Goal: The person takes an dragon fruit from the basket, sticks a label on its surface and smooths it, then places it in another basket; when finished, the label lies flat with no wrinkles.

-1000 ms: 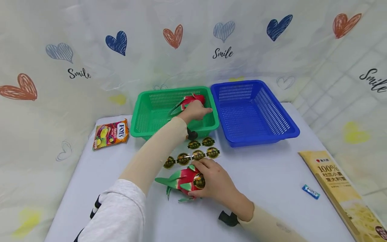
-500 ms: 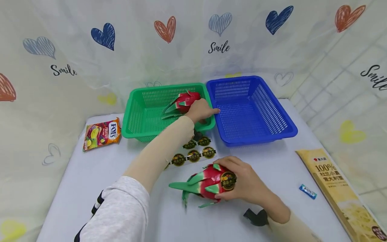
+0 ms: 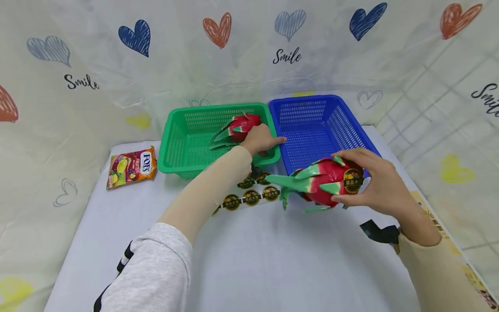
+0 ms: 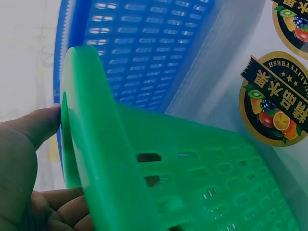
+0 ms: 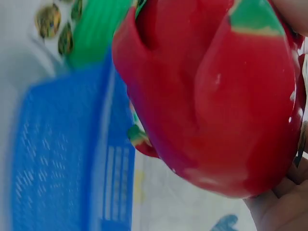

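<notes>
The right hand [image 3: 383,184] grips a red dragon fruit [image 3: 321,173] with green leaf tips and a round black-and-gold sticker [image 3: 352,181], held over the front edge of the blue basket [image 3: 312,134]. Up close in the right wrist view, the fruit [image 5: 226,110] is red and glossy, with fingers on its far side. The left hand [image 3: 259,138] holds the right side of the green basket [image 3: 165,143]; in the left wrist view its thumb touches the rim [image 4: 91,125] and its other fingers curl below. Another dragon fruit [image 3: 238,129] lies in the green basket beside that hand.
A sheet of round stickers [image 3: 251,197] lies in front of the green basket, partly behind the left forearm. To its left is a candy bag [image 3: 132,167]. A yellow pack [image 3: 448,242] at the right edge is partly hidden by the right arm.
The right hand has lifted the stickered dragon fruit from the table's middle and carried it right and back to the blue basket. The left hand stays at the green basket's right side.
</notes>
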A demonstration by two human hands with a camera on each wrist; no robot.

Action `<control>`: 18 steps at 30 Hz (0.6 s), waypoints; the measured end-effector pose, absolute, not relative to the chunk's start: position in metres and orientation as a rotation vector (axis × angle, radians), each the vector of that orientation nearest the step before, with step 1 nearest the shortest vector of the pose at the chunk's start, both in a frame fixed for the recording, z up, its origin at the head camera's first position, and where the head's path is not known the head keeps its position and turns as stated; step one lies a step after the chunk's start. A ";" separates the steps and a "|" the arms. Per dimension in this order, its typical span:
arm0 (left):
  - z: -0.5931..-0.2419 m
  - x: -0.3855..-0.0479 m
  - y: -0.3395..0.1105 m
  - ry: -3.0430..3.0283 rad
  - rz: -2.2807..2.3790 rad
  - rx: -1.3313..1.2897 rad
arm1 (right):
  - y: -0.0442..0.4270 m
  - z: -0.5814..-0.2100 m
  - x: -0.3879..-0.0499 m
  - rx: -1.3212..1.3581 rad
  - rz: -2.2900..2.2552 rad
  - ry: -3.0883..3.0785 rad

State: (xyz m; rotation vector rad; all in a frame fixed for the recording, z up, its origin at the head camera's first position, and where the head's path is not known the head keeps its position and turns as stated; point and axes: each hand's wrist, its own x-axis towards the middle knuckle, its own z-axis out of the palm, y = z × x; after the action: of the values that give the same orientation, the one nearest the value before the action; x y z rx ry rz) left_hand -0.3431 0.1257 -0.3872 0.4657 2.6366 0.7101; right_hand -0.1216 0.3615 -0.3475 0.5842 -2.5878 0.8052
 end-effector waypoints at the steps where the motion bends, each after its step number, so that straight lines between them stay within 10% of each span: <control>1: -0.387 -0.344 0.125 2.639 0.702 0.464 | 0.367 -0.344 -0.128 0.553 0.800 -2.611; 18: -0.386 -0.355 0.133 2.581 0.596 0.463 | 0.430 -0.337 -0.267 0.122 0.702 -3.140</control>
State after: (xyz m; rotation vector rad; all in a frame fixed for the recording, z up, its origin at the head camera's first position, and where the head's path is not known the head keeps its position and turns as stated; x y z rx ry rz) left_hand -0.3548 0.1329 -0.3862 0.4635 2.5807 0.5957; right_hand -0.2672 0.4300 -0.3368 0.1216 -3.1405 0.7020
